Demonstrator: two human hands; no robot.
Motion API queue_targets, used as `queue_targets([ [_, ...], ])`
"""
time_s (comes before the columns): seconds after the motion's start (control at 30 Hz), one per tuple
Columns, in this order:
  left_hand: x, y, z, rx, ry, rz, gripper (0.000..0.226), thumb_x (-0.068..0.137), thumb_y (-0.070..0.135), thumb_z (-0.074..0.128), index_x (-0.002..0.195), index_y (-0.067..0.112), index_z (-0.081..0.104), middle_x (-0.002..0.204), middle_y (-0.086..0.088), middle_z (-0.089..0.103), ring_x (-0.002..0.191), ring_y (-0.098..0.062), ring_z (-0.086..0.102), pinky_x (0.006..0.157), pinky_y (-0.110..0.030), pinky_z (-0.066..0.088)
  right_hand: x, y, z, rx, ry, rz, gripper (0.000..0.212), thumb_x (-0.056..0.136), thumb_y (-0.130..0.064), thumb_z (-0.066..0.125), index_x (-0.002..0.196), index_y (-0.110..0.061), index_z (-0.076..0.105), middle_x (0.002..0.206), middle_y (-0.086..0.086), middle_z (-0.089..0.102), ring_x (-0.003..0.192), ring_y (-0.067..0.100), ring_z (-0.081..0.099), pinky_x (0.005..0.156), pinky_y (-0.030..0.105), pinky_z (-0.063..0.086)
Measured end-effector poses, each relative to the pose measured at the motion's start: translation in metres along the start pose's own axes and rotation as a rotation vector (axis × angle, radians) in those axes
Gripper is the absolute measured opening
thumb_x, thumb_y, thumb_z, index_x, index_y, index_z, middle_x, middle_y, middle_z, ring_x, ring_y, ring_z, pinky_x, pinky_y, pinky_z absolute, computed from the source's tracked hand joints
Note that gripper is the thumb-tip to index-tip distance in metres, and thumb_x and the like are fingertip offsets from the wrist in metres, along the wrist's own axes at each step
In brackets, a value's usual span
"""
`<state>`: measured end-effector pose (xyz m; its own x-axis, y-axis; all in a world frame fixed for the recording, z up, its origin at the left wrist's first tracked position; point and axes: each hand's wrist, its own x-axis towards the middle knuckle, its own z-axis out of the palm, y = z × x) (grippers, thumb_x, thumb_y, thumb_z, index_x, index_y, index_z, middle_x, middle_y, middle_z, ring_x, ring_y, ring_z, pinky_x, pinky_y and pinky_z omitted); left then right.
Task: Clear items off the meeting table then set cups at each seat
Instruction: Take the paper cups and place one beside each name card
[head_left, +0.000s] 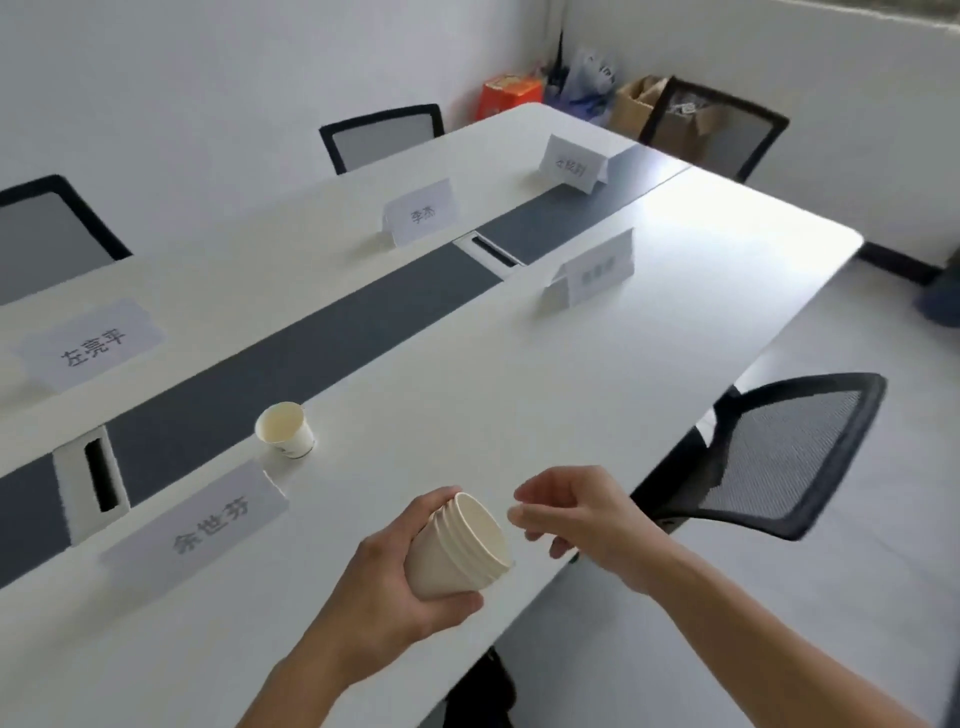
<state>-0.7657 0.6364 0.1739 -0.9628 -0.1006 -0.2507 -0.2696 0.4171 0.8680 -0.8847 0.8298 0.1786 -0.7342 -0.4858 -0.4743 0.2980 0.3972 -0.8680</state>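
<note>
My left hand (387, 582) grips a stack of cream paper cups (460, 548), tilted with the open mouths toward the right. My right hand (576, 512) hovers just right of the stack's rim, fingers loosely curled and holding nothing. A single paper cup (285, 430) stands upright on the white meeting table (519, 395), just beyond the nearest name card (202, 525).
Several more paper name cards stand along the table, such as one at the far left (91, 343) and one on the right side (592, 273). A dark strip with cable ports (98, 475) runs down the middle. Black mesh chairs (779, 457) ring the table. Boxes and bags (571, 88) fill the far corner.
</note>
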Motion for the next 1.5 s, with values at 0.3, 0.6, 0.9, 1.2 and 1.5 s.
queue_targets([
  [0.3,0.012,0.070,0.090,0.082,-0.326,0.249,0.067,0.065,0.020,0.084,0.120,0.044,0.054,0.101,0.011,0.067,0.087,-0.012,0.065,0.073,-0.032,0.060,-0.095,0.050,-0.074,0.031,0.268,0.028,0.005,0.072,-0.001,0.070,0.077,0.001,0.071,0.066,0.009,0.068,0.058,0.015,0.062,0.052,0.021,0.050],
  [0.6,0.074,0.117,0.131,0.157,-0.477,0.350,0.065,0.062,0.023,0.084,0.113,0.048,0.051,0.092,0.009,0.070,0.075,-0.014,0.065,0.067,-0.030,0.057,-0.136,0.066,-0.138,0.618,0.335,-0.160,0.049,0.075,-0.025,0.075,0.121,-0.010,0.065,0.102,0.006,0.071,0.086,0.016,0.064,0.070,0.029,0.054],
  [0.9,0.140,0.150,0.175,0.228,-0.666,0.387,0.073,0.063,0.029,0.083,0.123,0.050,0.047,0.098,0.002,0.069,0.075,-0.018,0.066,0.064,-0.033,0.060,-0.137,0.074,-0.166,0.640,0.862,-0.221,0.081,0.044,-0.029,0.087,0.120,-0.024,0.059,0.106,0.006,0.066,0.087,0.013,0.068,0.069,0.024,0.056],
  [1.2,0.186,0.199,0.263,0.223,-0.689,0.438,0.081,0.049,0.055,0.078,0.123,0.052,0.046,0.102,0.026,0.065,0.090,-0.006,0.066,0.081,-0.034,0.058,-0.232,0.156,-0.249,0.231,1.439,0.021,0.097,0.064,-0.025,0.090,0.143,-0.035,0.035,0.117,-0.012,0.057,0.102,0.012,0.059,0.084,0.024,0.050],
  [1.5,0.182,0.258,0.415,0.130,-0.669,0.429,0.081,0.056,0.041,0.087,0.126,0.050,0.047,0.101,0.008,0.069,0.089,0.000,0.065,0.074,-0.024,0.053,-0.311,0.240,-0.388,-0.143,1.538,0.135,0.075,0.065,-0.034,0.087,0.129,-0.026,0.049,0.117,-0.009,0.062,0.102,0.016,0.057,0.086,0.035,0.052],
])
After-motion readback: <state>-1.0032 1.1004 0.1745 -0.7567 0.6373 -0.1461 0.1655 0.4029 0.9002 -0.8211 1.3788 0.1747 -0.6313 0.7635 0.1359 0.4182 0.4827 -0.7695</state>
